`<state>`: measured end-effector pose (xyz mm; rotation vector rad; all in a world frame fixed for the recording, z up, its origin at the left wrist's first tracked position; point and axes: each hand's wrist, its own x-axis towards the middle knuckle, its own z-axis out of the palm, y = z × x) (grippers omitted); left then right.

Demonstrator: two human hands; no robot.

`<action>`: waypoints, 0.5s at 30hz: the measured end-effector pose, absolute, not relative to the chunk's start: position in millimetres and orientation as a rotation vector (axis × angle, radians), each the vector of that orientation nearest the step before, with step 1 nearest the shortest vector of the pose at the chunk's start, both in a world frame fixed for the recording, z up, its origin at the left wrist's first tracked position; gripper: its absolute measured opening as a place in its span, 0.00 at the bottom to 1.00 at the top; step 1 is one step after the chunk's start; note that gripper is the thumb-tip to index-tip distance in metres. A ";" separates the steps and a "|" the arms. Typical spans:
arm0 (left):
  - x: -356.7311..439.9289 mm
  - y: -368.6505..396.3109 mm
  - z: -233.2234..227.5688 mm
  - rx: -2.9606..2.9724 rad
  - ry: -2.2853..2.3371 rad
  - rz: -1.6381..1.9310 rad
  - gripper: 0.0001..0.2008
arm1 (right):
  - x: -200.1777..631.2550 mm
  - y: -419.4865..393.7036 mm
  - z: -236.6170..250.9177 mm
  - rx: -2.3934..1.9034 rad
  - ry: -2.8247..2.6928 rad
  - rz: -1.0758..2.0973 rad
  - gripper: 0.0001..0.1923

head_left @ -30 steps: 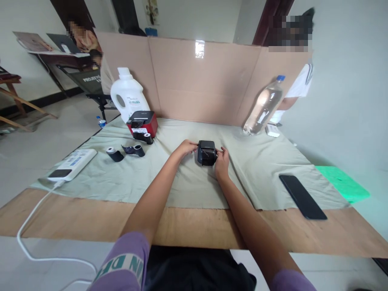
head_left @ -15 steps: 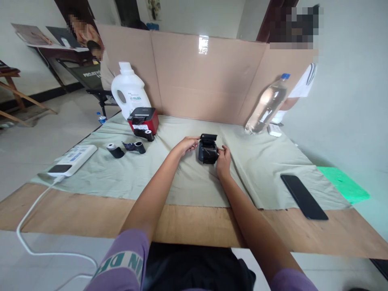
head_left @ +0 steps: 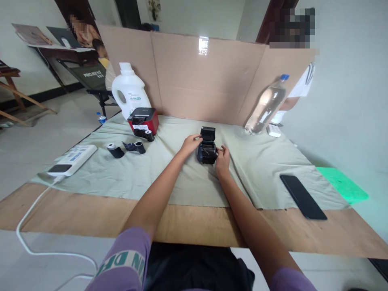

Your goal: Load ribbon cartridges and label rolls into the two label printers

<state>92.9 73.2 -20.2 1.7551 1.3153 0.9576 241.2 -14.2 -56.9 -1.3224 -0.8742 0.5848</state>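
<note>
Left grip (head_left: 191, 143) closed on the left side of a small black printer (head_left: 207, 152), fingertips at its upper edge; right grip (head_left: 222, 158) pinched against its right side. Printer sitting mid-desk on the grey-green cloth (head_left: 188, 178), lid (head_left: 207, 132) tipped up and back, open. Far left: red and black label printer (head_left: 143, 119) with a white sticker on the front, print too small to read. Behind it, white detergent jug (head_left: 129, 95), label blurred, lettering illegible. Near those, two black rolls (head_left: 115, 150) on the cloth. White power strip (head_left: 72, 160) at the left edge, blue markings unreadable. Clear water bottle (head_left: 266, 106) leaning far right. Black phone (head_left: 302, 196) near right. Folding chair (head_left: 92, 76) beyond the desk, back lettering perhaps "PROJETO".
</note>
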 end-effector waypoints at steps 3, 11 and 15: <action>97.9 74.8 -11.6 2.112 1.368 0.788 0.14 | 241.0 -14.5 -55.4 -1.331 -0.872 0.578 0.21; 127.1 93.8 41.6 2.470 1.445 -0.013 0.18 | 242.1 -15.1 -54.8 -1.320 -0.856 0.622 0.22; 140.9 97.0 49.5 2.516 1.439 -0.166 0.18 | 241.7 -14.9 -55.4 -1.321 -0.852 0.615 0.22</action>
